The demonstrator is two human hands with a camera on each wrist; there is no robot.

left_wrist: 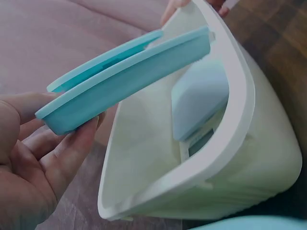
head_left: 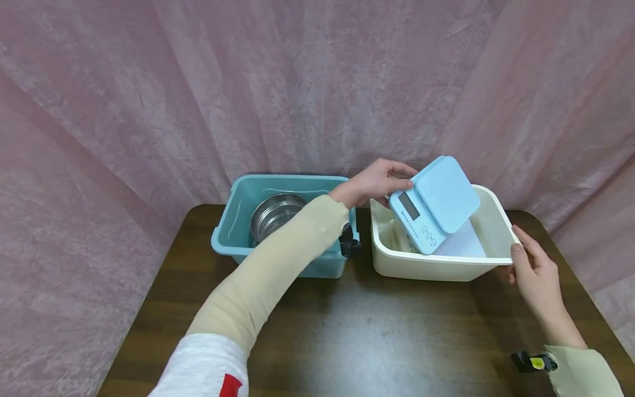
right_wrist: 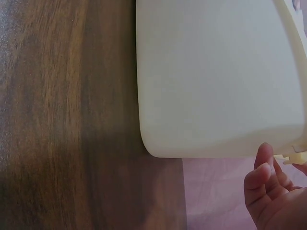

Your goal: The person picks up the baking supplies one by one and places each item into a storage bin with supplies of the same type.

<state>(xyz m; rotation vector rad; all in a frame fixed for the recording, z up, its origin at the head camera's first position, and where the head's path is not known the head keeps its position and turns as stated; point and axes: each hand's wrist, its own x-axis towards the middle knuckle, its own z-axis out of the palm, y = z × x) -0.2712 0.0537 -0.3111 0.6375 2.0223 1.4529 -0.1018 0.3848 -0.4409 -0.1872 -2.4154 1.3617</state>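
My left hand point(head_left: 374, 181) pinches a light blue digital kitchen scale point(head_left: 446, 193) by one end, thumb on one side and fingers on the other. The scale is tilted above the white plastic bin point(head_left: 421, 270), its lower edge close to the bin's front rim. Inside that bin lies a pale, flat-topped object point(left_wrist: 201, 98) with a dark window at one end, partly hidden by the scale. At the bin's right end, my right hand point(head_left: 538, 275) holds the rim, with the thumb on top and the other fingers beneath it.
To the left stands a light blue bin point(head_left: 315, 269) with round metal bowls point(head_left: 270, 218) in it, partly covered by my left forearm. Both bins are on a dark wooden table point(head_left: 377, 331). Behind them hangs a pink curtain point(head_left: 317, 82).
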